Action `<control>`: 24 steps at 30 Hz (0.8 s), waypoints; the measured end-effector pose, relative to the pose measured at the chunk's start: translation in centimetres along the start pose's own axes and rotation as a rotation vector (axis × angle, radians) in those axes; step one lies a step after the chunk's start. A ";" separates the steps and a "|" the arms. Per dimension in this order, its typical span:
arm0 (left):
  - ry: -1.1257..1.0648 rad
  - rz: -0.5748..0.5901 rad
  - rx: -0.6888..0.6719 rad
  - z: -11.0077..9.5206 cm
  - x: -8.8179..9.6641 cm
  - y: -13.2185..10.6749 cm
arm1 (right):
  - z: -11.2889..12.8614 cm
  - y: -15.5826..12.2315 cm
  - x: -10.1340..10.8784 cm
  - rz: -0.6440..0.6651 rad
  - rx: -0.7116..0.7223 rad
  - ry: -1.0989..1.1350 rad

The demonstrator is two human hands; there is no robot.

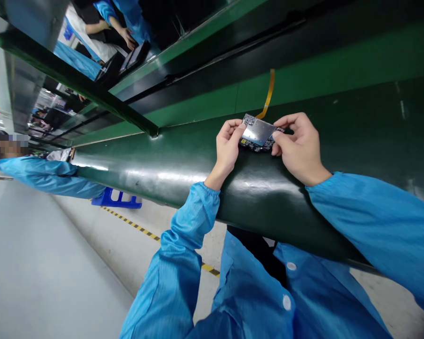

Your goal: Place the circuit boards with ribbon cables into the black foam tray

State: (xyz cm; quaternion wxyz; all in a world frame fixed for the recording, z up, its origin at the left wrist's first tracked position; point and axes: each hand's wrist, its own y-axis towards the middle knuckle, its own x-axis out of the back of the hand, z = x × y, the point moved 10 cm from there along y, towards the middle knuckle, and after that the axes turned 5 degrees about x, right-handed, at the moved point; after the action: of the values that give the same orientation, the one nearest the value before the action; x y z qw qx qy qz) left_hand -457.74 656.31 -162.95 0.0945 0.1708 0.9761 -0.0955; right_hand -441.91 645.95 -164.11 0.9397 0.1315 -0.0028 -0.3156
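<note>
Far left of the grip: a co-worker's blue sleeve [53, 178]. Left, nearer the grip: one blue plastic stool [118, 203]. Left hand [229, 147]: thumb and fingers pinch the left end of a circuit board [253, 145]. The board sits between both hands, silvery metal plate [260, 132] uppermost, over a green worktop [183, 160]. Amber ribbon cable [269, 94]: extends beyond the grip from the board's far edge. Right hand [302, 149]: pinches the board's right end.

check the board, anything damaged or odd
Nothing clearly stands out: the circuit board shows no obvious break between left hand and right hand, and the amber strip curves beyond it. Fine damage couldn't be seen.
</note>
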 end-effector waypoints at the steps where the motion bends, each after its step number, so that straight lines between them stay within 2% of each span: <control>1: 0.011 0.006 -0.006 0.0 0.0 0.0 | 0.0 0.0 0.0 0.003 0.002 0.004; 6: 0.028 0.034 -0.015 0.2 -0.1 0.3 | 0.0 0.1 0.0 0.001 0.007 0.029; 16: -0.039 -0.009 0.024 0.2 0.1 0.0 | 0.0 0.1 0.0 -0.003 -0.006 0.032; 24: 0.015 0.007 -0.008 0.3 0.1 0.3 | 0.0 0.1 0.1 -0.011 0.021 0.031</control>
State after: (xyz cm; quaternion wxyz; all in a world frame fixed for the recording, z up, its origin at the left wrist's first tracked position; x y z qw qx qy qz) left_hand -457.71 656.52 -163.34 0.0882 0.1745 0.9765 -0.0902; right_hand -441.79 646.00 -164.13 0.9364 0.1463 0.0094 -0.3188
